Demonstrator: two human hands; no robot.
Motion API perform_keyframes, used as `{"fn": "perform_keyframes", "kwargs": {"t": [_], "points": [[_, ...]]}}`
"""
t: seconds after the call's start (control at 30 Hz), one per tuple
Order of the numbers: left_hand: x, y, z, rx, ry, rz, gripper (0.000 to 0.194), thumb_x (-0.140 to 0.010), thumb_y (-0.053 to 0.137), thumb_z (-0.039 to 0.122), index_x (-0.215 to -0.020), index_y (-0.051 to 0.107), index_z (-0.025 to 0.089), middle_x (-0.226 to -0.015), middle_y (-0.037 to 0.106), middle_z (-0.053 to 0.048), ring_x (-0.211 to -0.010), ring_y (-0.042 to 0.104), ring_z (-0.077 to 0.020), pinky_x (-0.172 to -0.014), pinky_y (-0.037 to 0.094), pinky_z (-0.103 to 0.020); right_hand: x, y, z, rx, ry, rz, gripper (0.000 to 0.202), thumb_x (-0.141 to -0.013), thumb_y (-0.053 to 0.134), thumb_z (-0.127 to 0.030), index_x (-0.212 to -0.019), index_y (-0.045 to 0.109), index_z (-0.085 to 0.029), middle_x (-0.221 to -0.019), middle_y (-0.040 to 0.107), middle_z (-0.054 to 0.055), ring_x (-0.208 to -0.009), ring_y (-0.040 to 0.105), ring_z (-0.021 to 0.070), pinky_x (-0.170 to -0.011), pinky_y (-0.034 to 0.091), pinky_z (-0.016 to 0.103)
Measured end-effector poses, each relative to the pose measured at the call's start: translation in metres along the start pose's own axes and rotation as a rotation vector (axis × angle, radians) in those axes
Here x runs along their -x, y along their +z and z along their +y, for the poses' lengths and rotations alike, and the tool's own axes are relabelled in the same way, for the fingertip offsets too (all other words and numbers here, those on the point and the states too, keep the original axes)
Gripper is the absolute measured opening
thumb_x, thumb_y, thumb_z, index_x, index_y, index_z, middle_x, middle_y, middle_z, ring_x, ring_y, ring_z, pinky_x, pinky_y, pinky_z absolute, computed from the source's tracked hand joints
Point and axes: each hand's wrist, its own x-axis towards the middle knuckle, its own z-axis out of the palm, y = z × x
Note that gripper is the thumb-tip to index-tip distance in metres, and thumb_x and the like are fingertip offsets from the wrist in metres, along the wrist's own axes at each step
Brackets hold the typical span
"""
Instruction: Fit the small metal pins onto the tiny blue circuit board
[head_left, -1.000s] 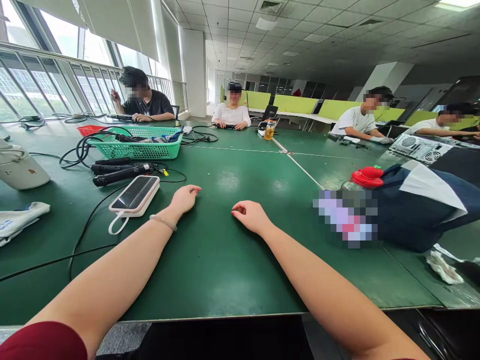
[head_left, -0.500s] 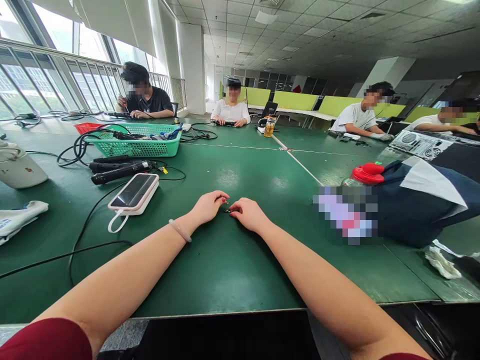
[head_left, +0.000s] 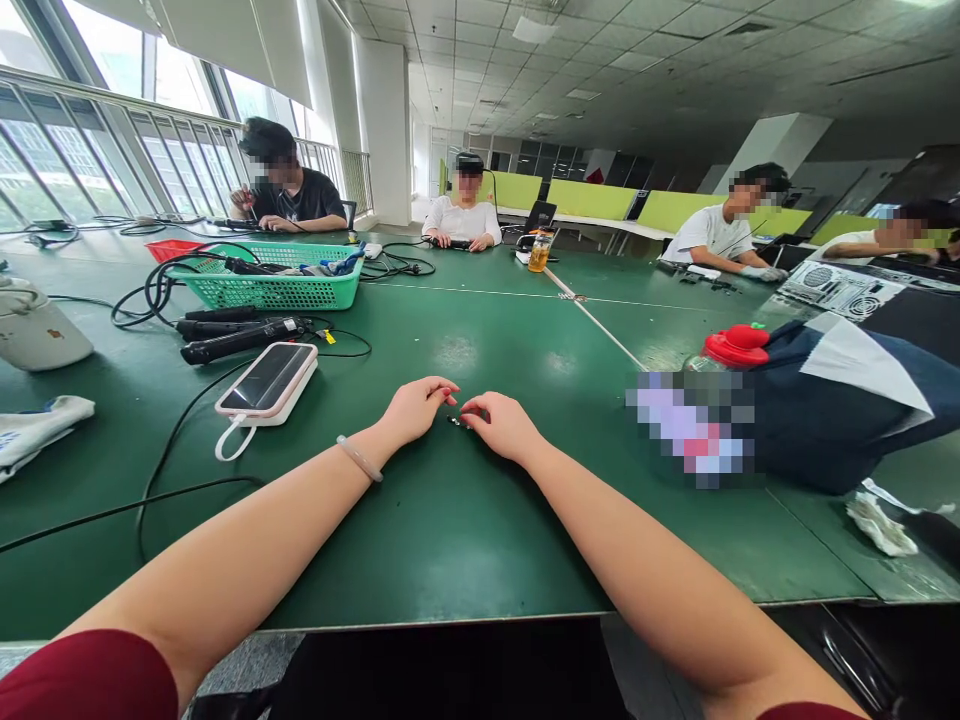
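Note:
Small dark and shiny metallic pieces [head_left: 454, 421] lie on the green table [head_left: 442, 560] between my hands; they are too small to name. My left hand [head_left: 417, 410] is at their upper left, thumb and fingertips drawn together. Whatever is in that pinch, if anything, cannot be made out. My right hand [head_left: 499, 424] rests just right of the pieces, its thumb and index finger apart, the thumb tip close to them.
On the left are a white-cased phone-like device [head_left: 271, 382], black handled tools [head_left: 241, 340], cables and a green basket [head_left: 281, 285]. A dark blue bag [head_left: 810, 420] and a red-lidded jar [head_left: 736, 346] stand right. Several people sit around the table.
My right thumb and index finger have parted, and the small dark piece they held now lies on the table. My left hand has barely shifted.

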Motion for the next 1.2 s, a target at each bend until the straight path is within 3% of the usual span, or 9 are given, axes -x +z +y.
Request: {"fn": "perform_keyframes", "kwargs": {"t": [0.13, 0.37, 0.57, 0.7, 1.0, 1.2], "points": [[-0.001, -0.002, 0.002, -0.015, -0.069, 0.056, 0.027, -0.082, 0.044, 0.031, -0.095, 0.066, 0.023, -0.079, 0.070, 0.001, -0.071, 0.060, -0.0149, -0.067, 0.045, -0.026, -0.001, 0.008, -0.009, 0.154, -0.111, -0.006, 0.025, -0.082, 0.058, -0.032, -0.103, 0.065, -0.021, -0.092, 0.058, 0.005, -0.084, 0.053, 0.0163, -0.077, 0.041, 0.027], [-0.002, 0.002, -0.005, 0.128, -0.050, 0.021, 0.024, -0.080, 0.048, 0.024, -0.099, 0.063, 0.020, -0.088, 0.067, -0.002, -0.059, 0.058, -0.0105, -0.066, 0.049, -0.026, -0.001, 0.008, -0.009, 0.138, -0.154, -0.034, 0.013, -0.083, 0.055, -0.021, -0.085, 0.068, -0.020, -0.083, 0.061, 0.005, -0.083, 0.054, 0.0168, -0.077, 0.040, 0.028], [-0.002, 0.006, -0.003, 0.393, -0.063, -0.062, 0.033, -0.073, 0.053, 0.012, -0.106, 0.056, 0.016, -0.094, 0.062, -0.006, -0.069, 0.063, -0.0120, -0.065, 0.051, -0.026, -0.002, 0.003, 0.000, -0.325, 0.079, 0.092, 0.013, -0.080, 0.052, -0.023, -0.082, 0.063, -0.018, -0.075, 0.065, 0.000, -0.066, 0.057, 0.0116, -0.066, 0.044, 0.023], [0.001, 0.006, 0.003, 0.448, -0.074, -0.124, 0.033, -0.072, 0.055, 0.012, -0.105, 0.057, 0.015, -0.083, 0.061, -0.003, -0.069, 0.064, -0.0127, -0.069, 0.053, -0.028, -0.005, 0.002, 0.002, -0.556, 0.204, 0.126, 0.018, -0.078, 0.052, -0.030, -0.080, 0.062, -0.015, -0.071, 0.065, 0.001, -0.059, 0.055, 0.0108, -0.058, 0.043, 0.022], [0.004, 0.007, 0.001, 0.229, 0.104, -0.115, 0.037, -0.073, 0.056, 0.020, -0.110, 0.059, 0.021, -0.081, 0.066, -0.001, -0.073, 0.062, -0.0146, -0.076, 0.051, -0.029, 0.000, -0.002, -0.003, -0.321, 0.122, 0.188, 0.024, -0.080, 0.047, -0.038, -0.072, 0.058, -0.018, -0.063, 0.058, -0.002, -0.056, 0.048, 0.0108, -0.054, 0.037, 0.021], [0.006, 0.005, 0.004, 0.164, 0.145, -0.111, 0.037, -0.076, 0.053, 0.024, -0.112, 0.060, 0.023, -0.084, 0.068, -0.001, -0.074, 0.061, -0.0153, -0.075, 0.049, -0.029, 0.000, -0.003, -0.005, -0.238, 0.057, 0.191, 0.024, -0.083, 0.045, -0.037, -0.070, 0.055, -0.019, -0.060, 0.053, -0.003, -0.055, 0.046, 0.0106, -0.054, 0.035, 0.021]]}}
